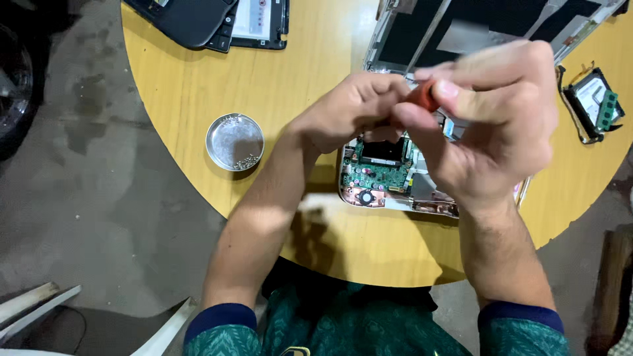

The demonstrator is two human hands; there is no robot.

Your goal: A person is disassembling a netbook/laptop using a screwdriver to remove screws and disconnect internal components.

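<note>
An opened laptop (422, 39) lies on the round yellow table (277, 86), its green circuit board (379, 173) exposed. My right hand (491, 125) is raised above it, fingers closed on the orange-red handle of a small screwdriver (422, 97). My left hand (349, 109) meets it from the left, fingers curled at the tool's lower part just over the board. The tool's tip is hidden by my hands.
A small round metal dish (235, 141) with several tiny screws sits left of the laptop. Another dark laptop (211, 23) lies at the table's far left. A hard drive with a green memory stick (597, 102) rests at the right. Concrete floor surrounds the table.
</note>
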